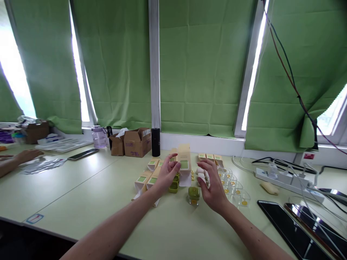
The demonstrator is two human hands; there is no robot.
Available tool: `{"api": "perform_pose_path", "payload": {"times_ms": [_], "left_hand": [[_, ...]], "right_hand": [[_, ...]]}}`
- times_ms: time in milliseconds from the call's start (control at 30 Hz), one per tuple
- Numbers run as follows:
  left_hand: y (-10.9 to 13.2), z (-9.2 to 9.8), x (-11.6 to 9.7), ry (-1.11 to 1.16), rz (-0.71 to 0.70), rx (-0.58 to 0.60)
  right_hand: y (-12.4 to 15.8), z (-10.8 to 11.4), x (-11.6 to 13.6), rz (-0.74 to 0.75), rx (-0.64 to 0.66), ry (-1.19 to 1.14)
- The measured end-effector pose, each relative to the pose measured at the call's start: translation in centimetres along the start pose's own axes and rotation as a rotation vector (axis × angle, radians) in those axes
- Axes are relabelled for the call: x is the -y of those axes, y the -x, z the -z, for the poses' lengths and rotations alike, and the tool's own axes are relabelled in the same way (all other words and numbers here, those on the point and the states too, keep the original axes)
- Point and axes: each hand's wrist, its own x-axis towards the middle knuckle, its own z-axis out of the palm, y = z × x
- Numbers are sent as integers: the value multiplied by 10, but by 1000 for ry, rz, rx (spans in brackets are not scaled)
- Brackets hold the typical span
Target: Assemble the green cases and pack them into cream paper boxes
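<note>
Fingers of left hand [165, 177] pinching left edge of upright beige cardboard box with green square label [184, 152]; white flap [185, 179] hanging at its lower end. Right hand [215, 191] apart from box, fingers curved and spread, just right of squat clear jar with green lid [193, 194] on pale green table [173, 233]. Clear yellow-dotted cups [244, 198] farther right.
</note>
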Motion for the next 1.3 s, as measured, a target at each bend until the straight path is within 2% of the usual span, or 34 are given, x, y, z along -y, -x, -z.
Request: {"api": "perform_pose_path", "payload": {"times_ms": [267, 500, 700, 900, 1000, 1300], "left_hand": [[2, -7, 0, -13, 10, 50], [4, -9, 3, 10, -12, 85], [10, -1, 4, -94, -166, 73], [16, 0, 3, -280, -287, 132], [16, -1, 6, -334, -293, 144], [10, -3, 15, -211, -296, 120]], "right_hand": [[3, -3, 6, -134, 124, -234], [1, -4, 6, -235, 75, -382], [-3, -3, 2, -338, 31, -469], [-3, -3, 1, -362, 16, -489], [-1, -4, 0, -373, 40, -497], [1, -3, 4, -377, 103, -493]]}}
